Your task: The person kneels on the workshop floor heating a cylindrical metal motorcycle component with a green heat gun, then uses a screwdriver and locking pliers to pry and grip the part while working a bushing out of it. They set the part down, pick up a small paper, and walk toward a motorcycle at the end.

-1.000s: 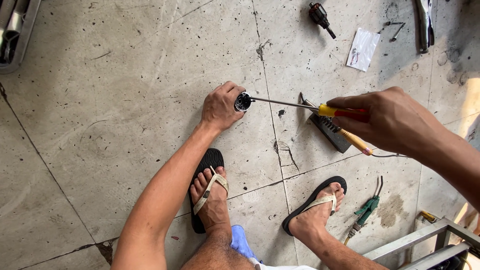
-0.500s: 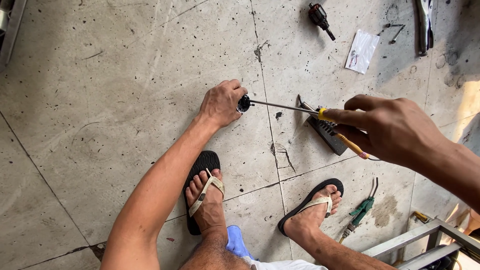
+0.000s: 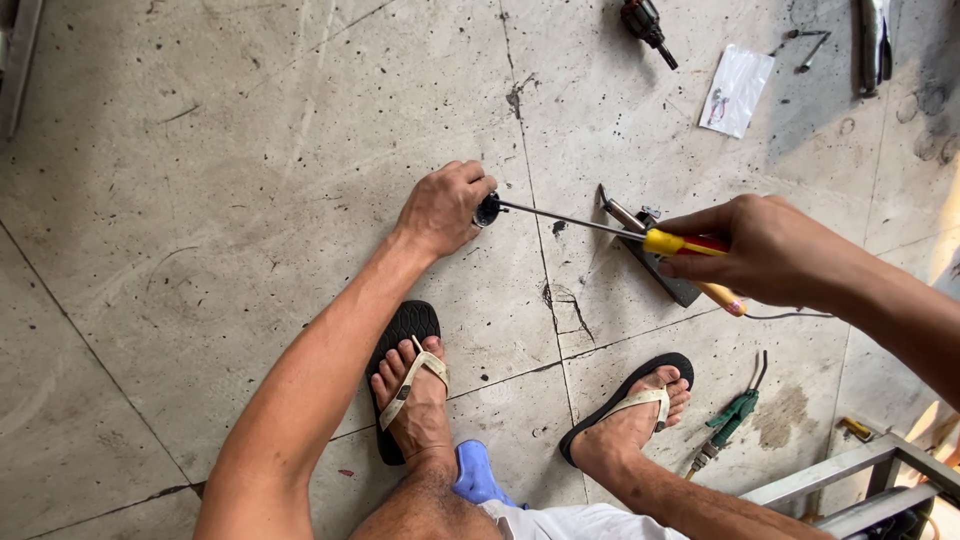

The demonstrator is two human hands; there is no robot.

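While the person squatted on the grey concrete floor (image 3: 200, 200), the left hand (image 3: 440, 208) lay closed, knuckles up, around a small black round part (image 3: 488, 210) and pinned it to the floor, so that only the part's right edge showed past the fingers. To the right of that part ran the thin steel shaft of a screwdriver (image 3: 570, 218), its tip set against the part, apparently still being worked rather than finished. Further right of the part, the right hand (image 3: 765, 250) was wrapped firmly around the screwdriver's yellow and red handle. Just below the shaft, right of the part, a dark flat metal piece (image 3: 668, 275) lay on the floor with a wooden-handled tool (image 3: 715, 296) beside it. Below the part, two feet in black sandals (image 3: 405, 380) stood apart. Lower right of the part lay green-handled pliers (image 3: 730, 418). Well above and right of the part sat a dark drill-like tool (image 3: 645, 25) and a small clear plastic bag (image 3: 736, 90). Whether anything had been loosened or fastened could not be told; the part looked intact and in one piece.
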